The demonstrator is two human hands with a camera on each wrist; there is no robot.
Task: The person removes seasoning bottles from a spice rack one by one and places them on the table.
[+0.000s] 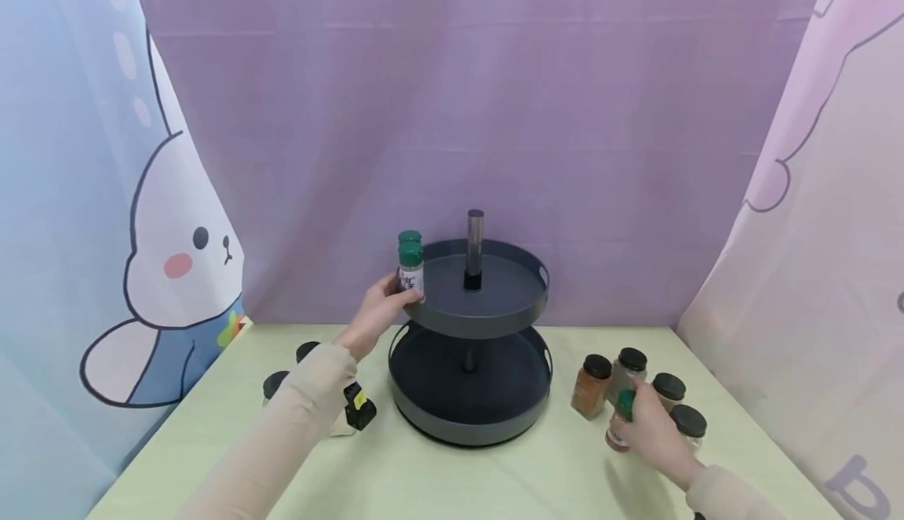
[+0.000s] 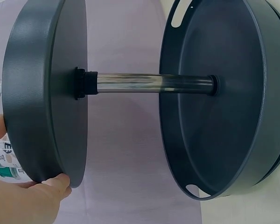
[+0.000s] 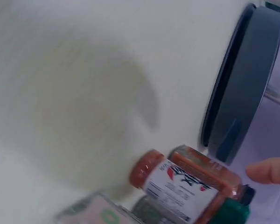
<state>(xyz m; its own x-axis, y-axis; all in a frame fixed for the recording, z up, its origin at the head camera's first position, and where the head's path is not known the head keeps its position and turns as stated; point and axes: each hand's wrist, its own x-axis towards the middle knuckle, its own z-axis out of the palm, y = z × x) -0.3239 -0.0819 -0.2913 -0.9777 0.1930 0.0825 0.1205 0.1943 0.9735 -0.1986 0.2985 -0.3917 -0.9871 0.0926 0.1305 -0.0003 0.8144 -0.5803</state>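
Observation:
A two-tier dark grey turntable (image 1: 469,418) stands in the middle of the table with a metal post through its tiers. My left hand (image 1: 380,308) is at the left rim of the upper tier, its thumb and fingers around a green-capped spice jar (image 1: 411,273). A second green-capped jar (image 1: 408,236) is just behind it. In the left wrist view, bent fingers (image 2: 56,184) touch the tier's lower edge. My right hand (image 1: 657,434) is around another green-capped spice jar (image 3: 179,189) with reddish contents. A gap shows between its thumb (image 3: 270,170) and that jar.
Beside the right hand stand black-capped jars: an orange-filled one (image 1: 590,388), a greyish one (image 1: 627,371) and others. More black-capped jars (image 1: 274,383) are at the left, partly behind the left sleeve. A black device (image 1: 360,409) with a yellow tag is by the left wrist. A purple curtain (image 1: 459,112) hangs behind the table.

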